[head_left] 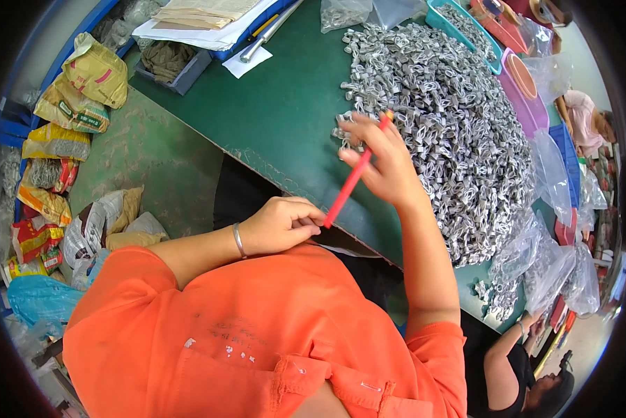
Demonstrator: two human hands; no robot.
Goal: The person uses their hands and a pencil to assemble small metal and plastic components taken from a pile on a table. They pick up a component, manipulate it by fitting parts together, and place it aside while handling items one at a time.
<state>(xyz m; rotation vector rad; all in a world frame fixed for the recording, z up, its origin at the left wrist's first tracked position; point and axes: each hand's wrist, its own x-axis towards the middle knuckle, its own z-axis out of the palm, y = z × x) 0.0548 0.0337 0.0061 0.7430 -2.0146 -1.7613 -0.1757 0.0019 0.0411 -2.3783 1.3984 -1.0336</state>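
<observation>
A slim red stick (348, 191) with a yellowish tip slants up to the right in front of my body. My left hand (278, 224), with a silver bangle at the wrist, has its fingers curled closed at the stick's lower end. Higher up, my right hand (386, 164) is over the table, thumb and fingers apart, and the stick crosses in front of them. Whether those fingers touch it, I cannot tell. Just beyond my right hand lies a large heap of small silver-grey metal clips (459, 139) on the green table (271, 104).
Plastic bags (550, 261) and coloured trays, including a turquoise basket (490, 52), border the heap. A grey bin (177, 76) and papers (201, 17) sit at the table's far left. Sacks (93, 70) line the left floor. Another person (511, 369) works at the lower right.
</observation>
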